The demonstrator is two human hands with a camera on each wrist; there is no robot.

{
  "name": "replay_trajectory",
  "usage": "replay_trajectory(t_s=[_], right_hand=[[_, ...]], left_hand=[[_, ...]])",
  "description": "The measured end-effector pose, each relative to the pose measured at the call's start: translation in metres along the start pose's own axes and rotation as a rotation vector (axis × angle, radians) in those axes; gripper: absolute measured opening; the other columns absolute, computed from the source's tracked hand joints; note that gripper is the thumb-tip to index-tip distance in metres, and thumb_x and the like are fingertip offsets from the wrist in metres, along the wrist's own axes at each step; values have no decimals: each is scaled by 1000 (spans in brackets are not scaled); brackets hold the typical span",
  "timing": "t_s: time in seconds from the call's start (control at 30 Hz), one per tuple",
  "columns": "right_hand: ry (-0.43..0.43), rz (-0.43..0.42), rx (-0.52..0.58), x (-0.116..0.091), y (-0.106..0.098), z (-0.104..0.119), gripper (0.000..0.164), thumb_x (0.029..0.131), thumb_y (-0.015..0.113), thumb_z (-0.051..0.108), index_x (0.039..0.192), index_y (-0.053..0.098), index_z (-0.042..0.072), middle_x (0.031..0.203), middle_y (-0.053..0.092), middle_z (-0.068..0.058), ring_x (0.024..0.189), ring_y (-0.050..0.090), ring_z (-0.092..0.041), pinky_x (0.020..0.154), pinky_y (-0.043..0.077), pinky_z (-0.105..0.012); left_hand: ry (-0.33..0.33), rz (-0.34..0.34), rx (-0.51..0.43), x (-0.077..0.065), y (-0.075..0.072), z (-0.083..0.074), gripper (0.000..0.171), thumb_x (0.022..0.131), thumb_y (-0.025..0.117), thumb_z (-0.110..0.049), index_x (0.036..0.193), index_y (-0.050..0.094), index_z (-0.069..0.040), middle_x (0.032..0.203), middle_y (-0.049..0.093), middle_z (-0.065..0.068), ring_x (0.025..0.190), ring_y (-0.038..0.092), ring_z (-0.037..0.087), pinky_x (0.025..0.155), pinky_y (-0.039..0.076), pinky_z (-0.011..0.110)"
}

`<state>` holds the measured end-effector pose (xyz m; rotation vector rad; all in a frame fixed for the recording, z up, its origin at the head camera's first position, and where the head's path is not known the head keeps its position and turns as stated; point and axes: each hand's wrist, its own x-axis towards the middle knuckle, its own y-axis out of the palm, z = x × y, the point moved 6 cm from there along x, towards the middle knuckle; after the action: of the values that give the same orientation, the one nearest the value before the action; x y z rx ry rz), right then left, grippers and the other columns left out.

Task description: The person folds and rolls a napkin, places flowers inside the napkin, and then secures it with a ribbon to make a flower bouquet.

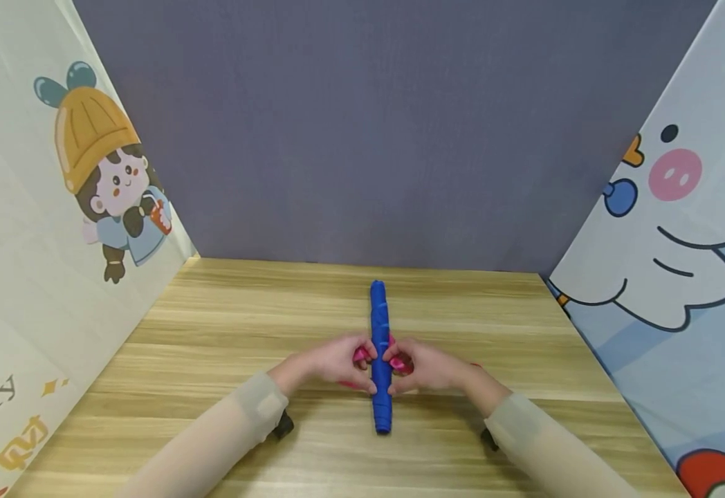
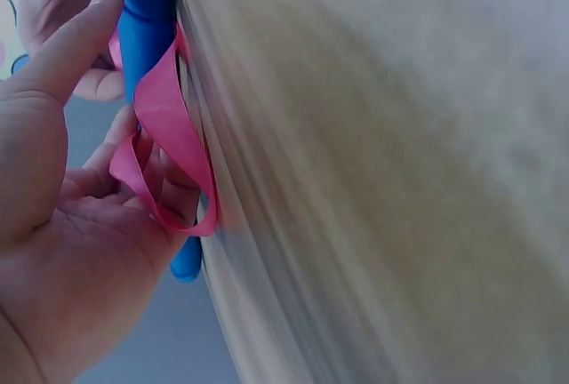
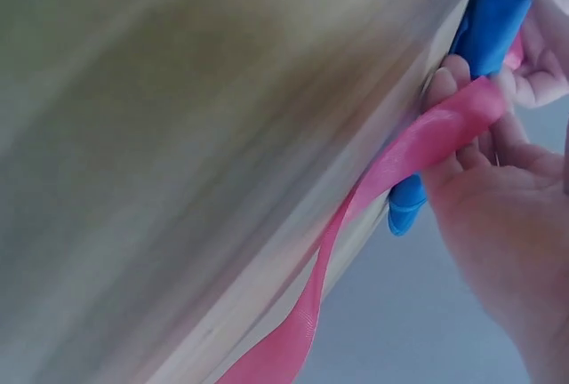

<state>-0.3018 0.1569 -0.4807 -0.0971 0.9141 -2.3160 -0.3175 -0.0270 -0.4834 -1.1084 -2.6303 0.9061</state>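
A long, slim blue cloth roll (image 1: 380, 311) lies on the wooden table, pointing away from me. At its left side, my left hand (image 1: 344, 361) holds the roll with curled fingers, thumb and forefinger tips against it. From the right, my right hand (image 1: 427, 366) holds it in much the same way. A pink ribbon (image 2: 169, 113) loops across the left hand's fingers beside the roll. On the other side, the ribbon (image 3: 418, 148) runs over the right hand's fingers and trails down. Whether it passes beneath the roll is hidden.
The wooden table (image 1: 244, 304) meets a dark grey panel (image 1: 362, 138) at the back. A white wall with a cartoon girl (image 1: 120, 180) stands on the left, and one with a cartoon bird (image 1: 674, 180) on the right.
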Motion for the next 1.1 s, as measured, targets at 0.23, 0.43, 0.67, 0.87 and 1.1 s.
replay_trajectory(t_s=[0.23, 0.43, 0.67, 0.87, 1.1], right_hand=[[-16, -50, -73, -6, 5, 0, 55, 88, 94, 33, 130, 66, 11, 125, 63, -7, 112, 61, -21, 100, 54, -38], [-47, -50, -74, -7, 9, 5, 38, 90, 93, 27, 114, 69, 10, 107, 62, -3, 97, 57, -18, 81, 46, -26], [-59, -55, -81, -9, 10, 5, 28, 93, 90, 26, 108, 71, 12, 101, 62, 0, 90, 55, -14, 76, 46, -25], [-45, -18, 32, -17, 2, 2, 17, 105, 76, 24, 111, 71, 9, 93, 66, -2, 73, 60, -12, 63, 52, -25], [4, -120, 139, -23, -29, -18, 17, 109, 66, 13, 117, 71, -1, 100, 66, -11, 71, 58, -14, 61, 53, -25]], left_hand=[[10, -48, 48, -2, 3, -3, 54, 80, 100, -22, 117, 65, -5, 104, 63, 8, 90, 61, 14, 77, 52, 23], [25, -49, 83, -4, 6, -4, 43, 83, 98, -20, 108, 66, -8, 99, 64, 4, 84, 57, 9, 73, 50, 22], [24, -29, 66, -7, 6, -5, 31, 88, 94, -21, 104, 69, -11, 94, 66, -2, 83, 57, 8, 74, 50, 23], [3, -80, -7, -15, -9, 3, 15, 103, 77, -21, 103, 74, -7, 89, 68, -1, 76, 60, 9, 69, 51, 24], [-71, -204, -31, -21, -46, 14, 18, 109, 63, -12, 115, 77, -2, 99, 74, 16, 74, 65, 17, 64, 51, 25]])
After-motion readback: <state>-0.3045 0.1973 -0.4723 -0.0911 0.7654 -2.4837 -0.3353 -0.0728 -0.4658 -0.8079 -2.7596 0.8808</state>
